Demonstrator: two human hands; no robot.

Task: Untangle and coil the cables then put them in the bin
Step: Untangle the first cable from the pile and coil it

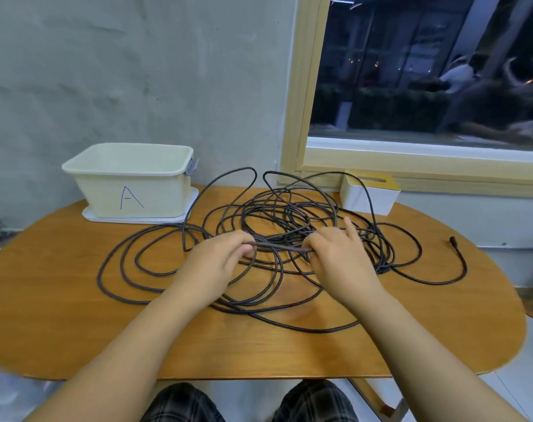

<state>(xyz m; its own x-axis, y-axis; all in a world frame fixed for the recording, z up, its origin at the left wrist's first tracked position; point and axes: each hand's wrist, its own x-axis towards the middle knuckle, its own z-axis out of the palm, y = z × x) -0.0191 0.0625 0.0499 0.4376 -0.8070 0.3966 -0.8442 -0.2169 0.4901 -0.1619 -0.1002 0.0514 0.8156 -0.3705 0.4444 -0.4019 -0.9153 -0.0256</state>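
Note:
A long dark braided cable (155, 287) lies in a loose tangle of loops across the middle of the wooden table (76, 339). One free end with a plug (452, 239) rests at the right. My left hand (216, 263) and my right hand (338, 257) each pinch the same short stretch of cable, held taut between them just above the tangle. My right index finger sticks out straight. A cream bin marked "A" (131, 184) stands at the back left, with nothing visible inside it.
The bin sits on a white tray or lid (180, 219). A white box with a yellow slotted top (370, 191) stands at the back right, with a cable loop over it. A grey wall and a window frame (301, 117) are behind the table.

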